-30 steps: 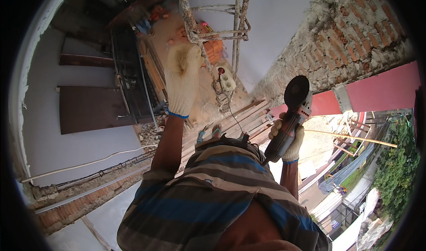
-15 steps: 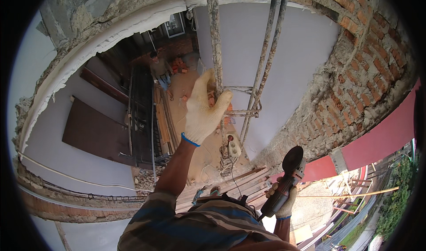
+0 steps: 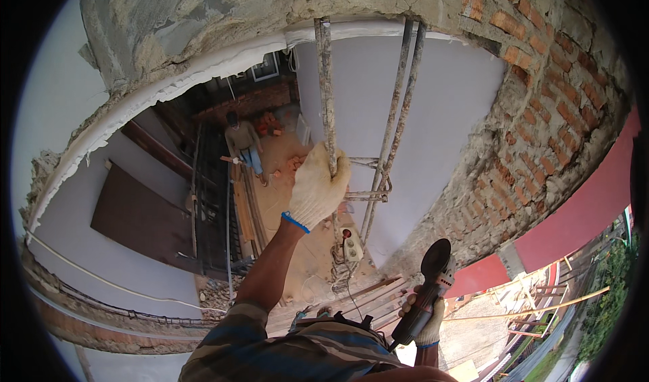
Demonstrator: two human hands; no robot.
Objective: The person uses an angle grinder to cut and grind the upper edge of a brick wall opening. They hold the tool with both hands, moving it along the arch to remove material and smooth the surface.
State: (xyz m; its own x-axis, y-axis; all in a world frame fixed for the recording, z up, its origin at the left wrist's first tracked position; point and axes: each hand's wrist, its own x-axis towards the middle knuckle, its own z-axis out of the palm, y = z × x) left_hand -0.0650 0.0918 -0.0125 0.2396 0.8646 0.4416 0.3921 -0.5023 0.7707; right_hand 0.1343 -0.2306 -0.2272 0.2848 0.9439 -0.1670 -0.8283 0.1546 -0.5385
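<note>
My left hand (image 3: 316, 187), in a cream knit glove with a blue cuff, is closed around a rusty, cement-crusted steel bar (image 3: 326, 91). The bar hangs down from the broken concrete edge, beside a second pair of bars (image 3: 397, 105) joined by bent cross ties (image 3: 368, 195). At lower right, my right hand (image 3: 430, 321), gloved too, grips an angle grinder (image 3: 418, 311) by its dark body. The grinder's disc (image 3: 436, 259) points upward, apart from the bars. My right fingers are partly hidden behind the tool.
Broken concrete (image 3: 270, 7) and exposed brickwork (image 3: 541, 152) surround the opening. Far below, a person (image 3: 243, 142) stands near planks (image 3: 245, 209) and brick rubble. A power strip (image 3: 352, 245) with its cord hangs near my body. Wooden boards (image 3: 378, 301) lie by my feet.
My left hand has gone from partly spread beside the bar to wrapped around it. The view has tilted slightly, and the grinder sits a little lower and further left.
</note>
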